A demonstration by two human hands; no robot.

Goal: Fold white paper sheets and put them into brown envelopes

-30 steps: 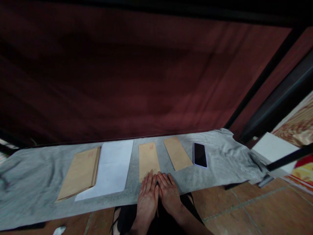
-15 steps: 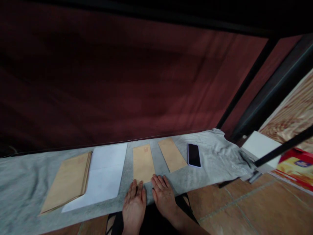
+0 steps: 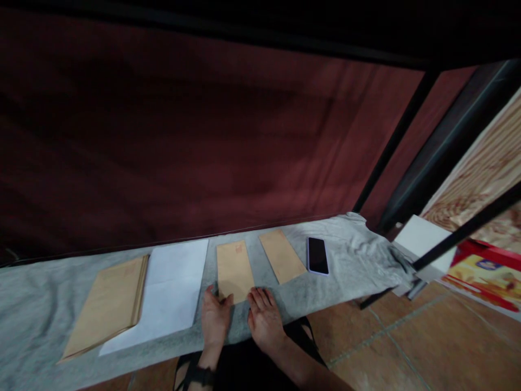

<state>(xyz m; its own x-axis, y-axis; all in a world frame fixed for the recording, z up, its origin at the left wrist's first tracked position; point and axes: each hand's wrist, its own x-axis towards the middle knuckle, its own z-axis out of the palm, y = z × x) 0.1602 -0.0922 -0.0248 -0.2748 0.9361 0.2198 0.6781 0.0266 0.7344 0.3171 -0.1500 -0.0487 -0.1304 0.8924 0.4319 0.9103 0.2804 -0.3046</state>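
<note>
One flat, rectangular brown-paper envelope (image 3: pixel 235 274) with small red print (image 3: pixel 239 250) is lying on a grey cloth (image 3: pixel 356 255). At its near-left corner the left hand (image 3: pixel 216 319) is curling, some fingers hidden, grip unclear; at its near-right corner the right hand (image 3: pixel 264 316) is resting flat, fingers straight, gripping nothing. Likely step: adjusting it; lifting would be calling for a firm edge pinch. Print is proving illegible.
</note>
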